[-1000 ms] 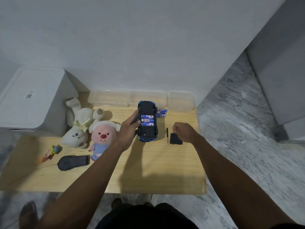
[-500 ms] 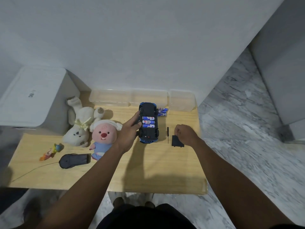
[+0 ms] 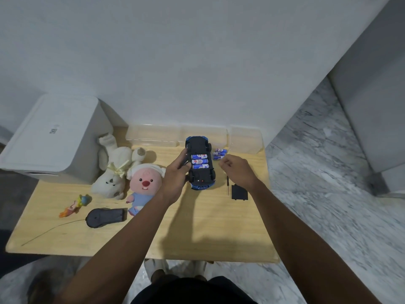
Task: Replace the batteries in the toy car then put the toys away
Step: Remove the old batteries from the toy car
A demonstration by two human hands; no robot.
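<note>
The blue toy car (image 3: 200,179) lies upside down on the wooden table (image 3: 197,227), its battery bay open with three blue batteries (image 3: 199,161) in it. My left hand (image 3: 175,176) grips the car's left side. To the right of the car, my right hand (image 3: 237,170) hovers with curled fingers, its fingertips just below three loose batteries (image 3: 219,152); nothing shows in its grasp. The black battery cover (image 3: 239,192) and a small screwdriver (image 3: 228,185) lie beneath that wrist.
A white plush (image 3: 114,172), a pink beaver plush (image 3: 144,183), a small orange figure (image 3: 75,205) and a black remote (image 3: 105,217) with its wire lie on the left. Clear plastic boxes (image 3: 153,134) line the wall. A white bin (image 3: 54,132) stands at the left.
My right hand has left the battery cover and moved up toward the loose batteries beside the car. My left hand still holds the car in place.
</note>
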